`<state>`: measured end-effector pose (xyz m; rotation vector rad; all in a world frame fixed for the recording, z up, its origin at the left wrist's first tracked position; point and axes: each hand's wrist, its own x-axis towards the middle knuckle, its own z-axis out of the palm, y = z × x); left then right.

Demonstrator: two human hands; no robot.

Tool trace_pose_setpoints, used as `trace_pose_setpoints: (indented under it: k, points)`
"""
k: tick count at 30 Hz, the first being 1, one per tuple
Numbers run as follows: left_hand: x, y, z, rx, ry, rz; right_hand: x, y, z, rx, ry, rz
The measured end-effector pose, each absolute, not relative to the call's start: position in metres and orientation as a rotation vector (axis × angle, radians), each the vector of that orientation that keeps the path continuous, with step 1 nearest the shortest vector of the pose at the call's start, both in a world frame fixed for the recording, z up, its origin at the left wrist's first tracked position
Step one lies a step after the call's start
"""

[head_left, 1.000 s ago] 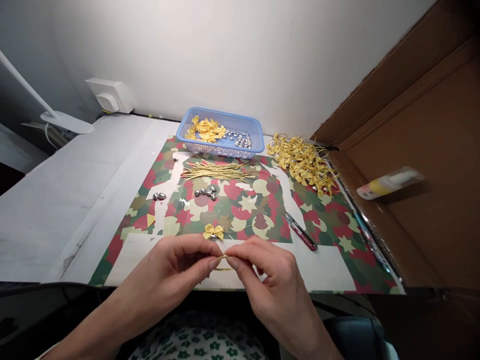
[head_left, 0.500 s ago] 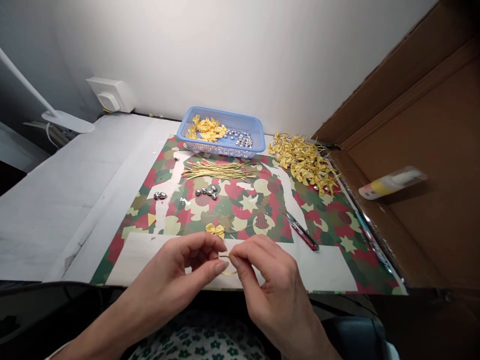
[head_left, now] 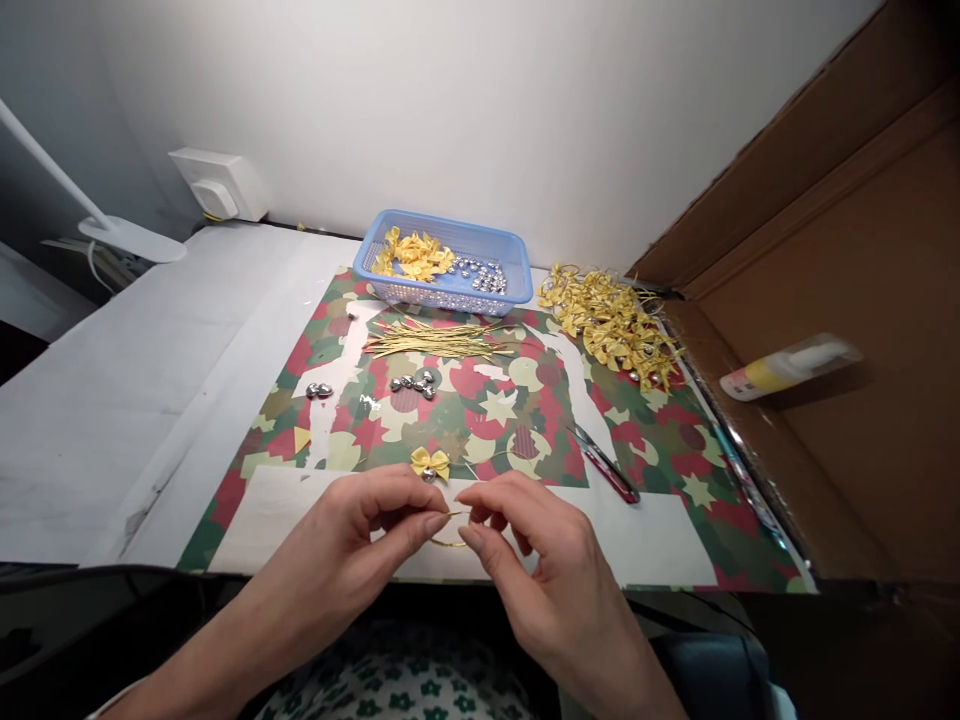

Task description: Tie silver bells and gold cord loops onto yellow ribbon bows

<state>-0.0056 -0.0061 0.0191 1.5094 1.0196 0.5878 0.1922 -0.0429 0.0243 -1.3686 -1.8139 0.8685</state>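
Observation:
A thin gold cord (head_left: 450,544) forms a small loop between my two hands above the white strip at the table's front. My left hand (head_left: 390,530) pinches the cord between thumb and forefinger. The thumb and forefinger of my right hand (head_left: 525,540) are apart at the cord's other side, and its fingers are curled. Just beyond my fingertips lies a yellow bow (head_left: 430,462) with a silver bell (head_left: 428,475) at its centre. A bundle of gold cords (head_left: 442,340) rests farther back.
A blue basket (head_left: 450,296) holds yellow bows and silver bells. Loose bells (head_left: 412,384) lie on the patterned sheet. Finished-looking bows (head_left: 615,325) are heaped at the back right, and red-handled snips (head_left: 606,465) lie at the right. A bottle (head_left: 787,367) is by the cardboard.
My left thumb and forefinger have closed on the cord. My right thumb and forefinger have parted. More of the bell on the bow shows now.

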Motion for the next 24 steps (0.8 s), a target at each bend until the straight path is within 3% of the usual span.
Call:
trace_pose_setpoints:
  k: [24]
  points:
    - [-0.011,-0.008,0.008,1.531,1.055,0.654,0.176,-0.039,0.004,-1.366,-1.725,0.830]
